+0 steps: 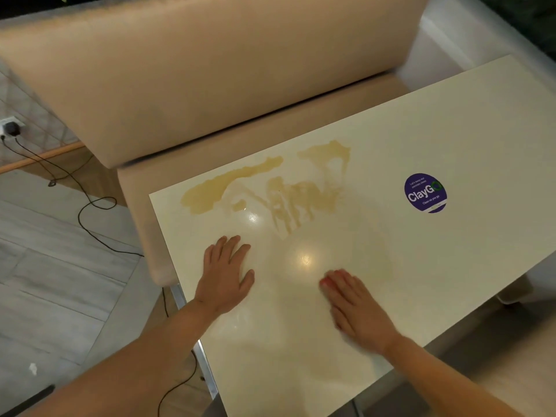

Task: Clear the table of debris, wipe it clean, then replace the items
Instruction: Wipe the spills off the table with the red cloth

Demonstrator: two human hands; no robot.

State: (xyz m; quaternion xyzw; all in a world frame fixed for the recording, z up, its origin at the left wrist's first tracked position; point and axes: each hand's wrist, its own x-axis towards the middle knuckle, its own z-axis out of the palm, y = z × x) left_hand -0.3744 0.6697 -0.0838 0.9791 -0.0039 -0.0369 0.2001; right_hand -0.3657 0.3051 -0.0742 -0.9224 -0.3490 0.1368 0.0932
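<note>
While both of your palms lie on the table [451, 121], nothing is held in your left hand [224, 276]: its fingers are straight and spread, pressed flat near the left edge. Your right hand [356, 311] also lies flat with fingers straight and together, toward the near edge; it is blurred, and something reddish shows at the fingertips, though you cannot tell whether a cloth sits beneath it. No containers stand on the table. A tan spill [264, 188] smears the top beyond your hands, running along the far edge toward the left corner, streaked where it thins. A round purple sticker [424, 192] sits well to the right, apart from the spill. Bare tabletop stretches toward the right end. A beige bench [195, 70] runs just beyond the far edge, and a black cable [90, 212] trails over the floor at left.
</note>
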